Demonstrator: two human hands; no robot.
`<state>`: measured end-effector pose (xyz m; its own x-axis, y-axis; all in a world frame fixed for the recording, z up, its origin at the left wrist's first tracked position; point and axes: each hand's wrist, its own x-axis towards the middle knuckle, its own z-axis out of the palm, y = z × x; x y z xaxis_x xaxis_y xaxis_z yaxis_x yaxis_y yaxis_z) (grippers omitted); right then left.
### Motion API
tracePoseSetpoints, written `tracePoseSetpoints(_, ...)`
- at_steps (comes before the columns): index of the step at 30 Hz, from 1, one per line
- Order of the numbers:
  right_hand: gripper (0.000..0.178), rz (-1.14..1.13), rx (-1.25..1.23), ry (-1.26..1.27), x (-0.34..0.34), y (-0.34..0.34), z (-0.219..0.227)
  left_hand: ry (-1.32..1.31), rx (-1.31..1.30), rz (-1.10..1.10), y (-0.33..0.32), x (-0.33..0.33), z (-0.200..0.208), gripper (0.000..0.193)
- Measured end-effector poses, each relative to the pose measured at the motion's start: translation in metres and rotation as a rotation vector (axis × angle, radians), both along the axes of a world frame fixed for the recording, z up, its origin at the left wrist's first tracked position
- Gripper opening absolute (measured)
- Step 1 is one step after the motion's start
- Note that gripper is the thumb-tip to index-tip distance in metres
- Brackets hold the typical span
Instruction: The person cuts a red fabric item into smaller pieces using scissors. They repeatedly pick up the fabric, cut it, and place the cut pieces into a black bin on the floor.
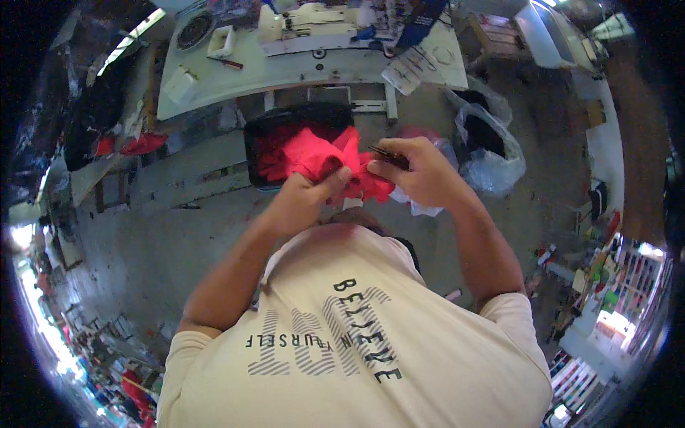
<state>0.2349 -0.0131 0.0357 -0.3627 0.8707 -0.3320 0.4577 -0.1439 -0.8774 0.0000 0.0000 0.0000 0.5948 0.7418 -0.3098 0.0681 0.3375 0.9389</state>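
- so, red cloth (312, 151) is held up in front of the body, bunched between the two hands and hanging over the near side of a bin
- left hand (307, 198): closed up narrow, with a fold of the cloth pinched between thumb and fingers
- right hand (424, 171): also closed, a small dark tool (389, 157) being gripped in the fingers, tip pointed toward the left hand. the cloth is right by these fingertips, but whether it's pinched there too can't really be told
- the black bin (300, 114) is sat just beyond the left hand, with more red fabric (270, 153) piled inside
- past the bin, farther from both hands, a pale surface (214, 93) is taken up by a white sewing machine (310, 32), and a small white box (222, 43) is placed left of it
- off to the right of the right hand and a bit beyond, clear plastic bags (492, 171) with dark contents are left on the floor (235, 242)
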Motion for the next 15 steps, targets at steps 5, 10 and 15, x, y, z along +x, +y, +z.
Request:
tracePoseSetpoints(5, 0.048, 0.099, -0.164, 0.314, 0.041, -0.01, -0.044, -0.061, -0.158, -0.056, 0.004, 0.021, 0.035, 0.014)
tracePoseSetpoints(10, 0.048, 0.044, -0.037, -0.032, 0.061, -0.053, -0.225, 0.006, -0.273, 0.055, -0.001, 0.012, 0.066, 0.016)
tracePoseSetpoints(15, 0.032, -0.26, -0.146, -0.035, 0.069, -0.111, -0.32, 0.092, -0.323, 0.038, -0.012, -0.001, 0.058, 0.028)
